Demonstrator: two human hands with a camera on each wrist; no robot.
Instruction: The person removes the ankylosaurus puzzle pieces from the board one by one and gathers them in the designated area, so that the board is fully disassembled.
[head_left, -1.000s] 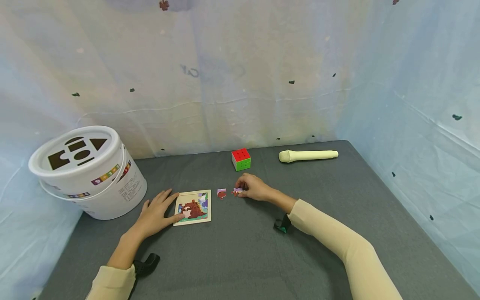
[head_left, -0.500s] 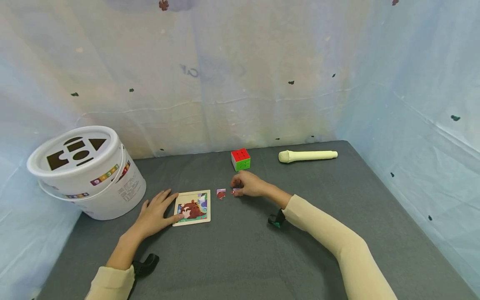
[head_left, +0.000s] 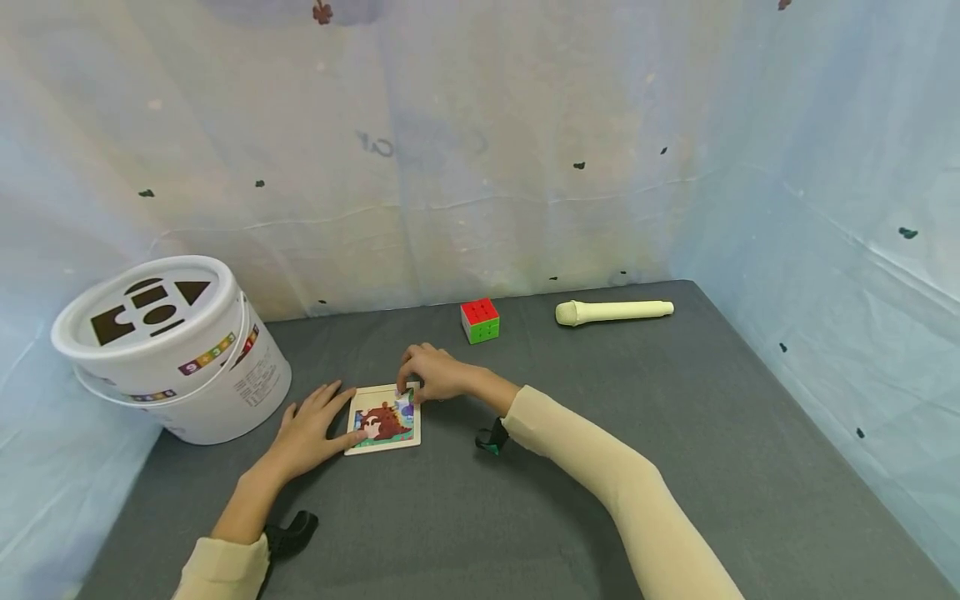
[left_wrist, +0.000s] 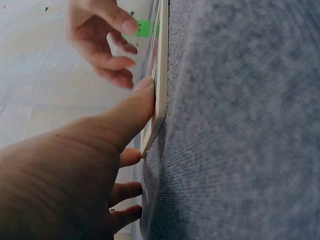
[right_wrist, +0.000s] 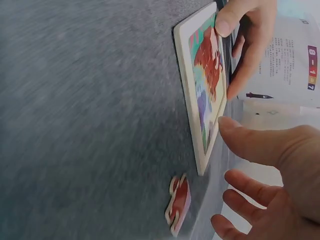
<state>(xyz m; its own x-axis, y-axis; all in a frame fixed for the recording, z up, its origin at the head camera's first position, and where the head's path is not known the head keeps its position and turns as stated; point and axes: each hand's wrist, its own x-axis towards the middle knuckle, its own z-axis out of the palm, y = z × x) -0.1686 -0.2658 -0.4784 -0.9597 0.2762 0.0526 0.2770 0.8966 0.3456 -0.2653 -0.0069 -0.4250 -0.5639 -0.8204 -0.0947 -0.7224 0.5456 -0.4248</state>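
My left hand (head_left: 311, 429) lies spread at the left side of a square wooden puzzle board (head_left: 360, 451). Its thumb (left_wrist: 142, 92) rests on the board's edge, beside a red-brown dinosaur picture (right_wrist: 207, 57). My right hand (head_left: 435, 373) is over the board's upper right corner, fingers bent downward. In the right wrist view, its thumb (right_wrist: 240, 137) and fingers (right_wrist: 252, 187) are apart, and nothing shows between them. A red and pink puzzle piece (right_wrist: 178, 205) lies on the grey cloth beside the board; in the head view the right hand hides that spot.
A red and green puzzle cube (head_left: 480, 322) stands behind the board. Farther right lies a pale yellow toy microphone (head_left: 613, 312). A white lidded bucket (head_left: 172, 350) with shape cutouts stands at the left, close to my left hand. Pale sheets (head_left: 480, 150) hang around the table.
My right hand has moved left, from pinching a puzzle piece right of the board to over the board's upper right corner. The left hand has stayed in place.
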